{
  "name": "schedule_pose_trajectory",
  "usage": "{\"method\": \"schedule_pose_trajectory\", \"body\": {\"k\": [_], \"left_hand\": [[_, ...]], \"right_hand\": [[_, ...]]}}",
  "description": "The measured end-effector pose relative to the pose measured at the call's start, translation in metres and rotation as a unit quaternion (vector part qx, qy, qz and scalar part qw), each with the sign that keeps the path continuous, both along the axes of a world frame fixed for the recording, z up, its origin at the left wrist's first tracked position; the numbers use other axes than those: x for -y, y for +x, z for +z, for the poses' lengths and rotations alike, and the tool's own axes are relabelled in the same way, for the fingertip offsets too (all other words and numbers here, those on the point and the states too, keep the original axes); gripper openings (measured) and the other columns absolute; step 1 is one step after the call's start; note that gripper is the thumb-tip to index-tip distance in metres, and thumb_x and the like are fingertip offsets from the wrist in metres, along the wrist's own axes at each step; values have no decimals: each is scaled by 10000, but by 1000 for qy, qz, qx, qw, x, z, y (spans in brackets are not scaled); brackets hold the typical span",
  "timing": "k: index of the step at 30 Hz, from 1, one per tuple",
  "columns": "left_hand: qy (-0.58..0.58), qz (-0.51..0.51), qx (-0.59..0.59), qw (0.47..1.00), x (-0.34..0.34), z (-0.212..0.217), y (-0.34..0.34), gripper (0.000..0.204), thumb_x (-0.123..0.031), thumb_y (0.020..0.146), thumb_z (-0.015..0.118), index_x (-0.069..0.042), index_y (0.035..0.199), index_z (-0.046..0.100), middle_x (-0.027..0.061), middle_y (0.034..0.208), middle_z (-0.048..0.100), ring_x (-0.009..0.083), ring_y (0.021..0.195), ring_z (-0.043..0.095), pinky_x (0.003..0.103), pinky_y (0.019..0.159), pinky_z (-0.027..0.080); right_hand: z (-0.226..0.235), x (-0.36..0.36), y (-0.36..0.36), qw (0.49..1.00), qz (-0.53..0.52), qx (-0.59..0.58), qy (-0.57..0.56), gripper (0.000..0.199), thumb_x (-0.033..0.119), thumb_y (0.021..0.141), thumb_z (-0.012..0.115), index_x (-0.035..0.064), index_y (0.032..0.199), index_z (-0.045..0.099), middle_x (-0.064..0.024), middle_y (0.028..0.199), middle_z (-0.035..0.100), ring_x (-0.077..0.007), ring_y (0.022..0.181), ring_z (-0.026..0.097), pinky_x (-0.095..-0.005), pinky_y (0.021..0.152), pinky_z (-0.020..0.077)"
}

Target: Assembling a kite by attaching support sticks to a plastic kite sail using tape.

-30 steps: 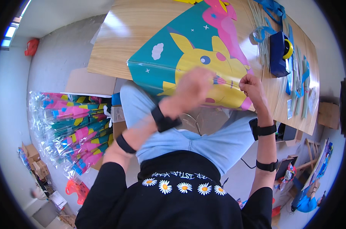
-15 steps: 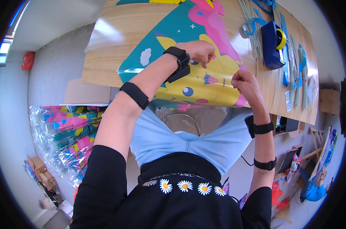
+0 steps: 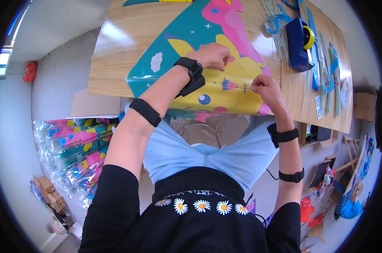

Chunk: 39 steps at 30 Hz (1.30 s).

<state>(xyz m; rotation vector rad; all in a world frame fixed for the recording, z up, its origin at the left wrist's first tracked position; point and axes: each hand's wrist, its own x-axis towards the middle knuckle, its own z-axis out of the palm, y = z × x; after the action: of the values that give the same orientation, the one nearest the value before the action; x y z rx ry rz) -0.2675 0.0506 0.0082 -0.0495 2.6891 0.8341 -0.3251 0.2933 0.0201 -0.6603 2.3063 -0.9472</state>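
A glossy teal, yellow and pink sheet (image 3: 218, 77) lies upper centre. The right hand (image 3: 265, 87) pinches a thin pale strip (image 3: 236, 86) across it; left hand (image 3: 210, 56) curled, grip unclear. Blue tape dispenser (image 3: 295, 50), upper right.

Left forearm (image 3: 167, 96) slants up and rightward, elbow bent; left hand (image 3: 212, 57) back up, fingers (image 3: 223, 63) curled under, tips hidden. Right forearm (image 3: 290, 158) runs near upright; right hand (image 3: 269, 91) turned inward, thumb and forefinger (image 3: 257, 82) pinched. Left hand farther forward, hands near each other, not touching.
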Motion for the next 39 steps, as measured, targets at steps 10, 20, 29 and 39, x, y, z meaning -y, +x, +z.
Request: {"method": "schedule_pose_trajectory", "body": {"k": [10, 20, 29, 39], "left_hand": [[63, 307, -236, 920, 85, 0, 129, 115, -52, 804, 675, 12, 893, 643, 85, 786, 672, 169, 733, 636, 306, 682, 502], [18, 471, -241, 848, 129, -36, 255, 85, -29, 771, 690, -10, 845, 654, 107, 744, 669, 181, 688, 645, 308, 644, 506], [38, 504, -215, 836, 134, -47, 257, 91, 0, 777, 706, -3, 860, 669, 45, 743, 674, 99, 694, 632, 245, 666, 518], [-14, 502, -192, 843, 132, -48, 254, 131, -82, 746, 748, -49, 843, 668, 77, 777, 675, 199, 709, 645, 328, 677, 515]], "right_hand": [[-4, -9, -4, 998, -15, 60, -21, 47, 26, 755, 667, 4, 769, 629, -29, 672, 603, -108, 649, 560, -265, 582, 430], [8, -2, 0, 995, -14, 102, -13, 39, -2, 775, 636, 18, 773, 603, -10, 638, 571, -64, 563, 498, -231, 497, 358], [21, -6, 9, 992, -23, 119, -38, 36, -3, 804, 616, 22, 808, 591, 17, 645, 544, -46, 557, 460, -219, 493, 328], [12, -8, 6, 994, -30, 100, -31, 12, 14, 794, 621, 17, 786, 612, 6, 642, 560, -52, 561, 479, -222, 499, 354]]}}
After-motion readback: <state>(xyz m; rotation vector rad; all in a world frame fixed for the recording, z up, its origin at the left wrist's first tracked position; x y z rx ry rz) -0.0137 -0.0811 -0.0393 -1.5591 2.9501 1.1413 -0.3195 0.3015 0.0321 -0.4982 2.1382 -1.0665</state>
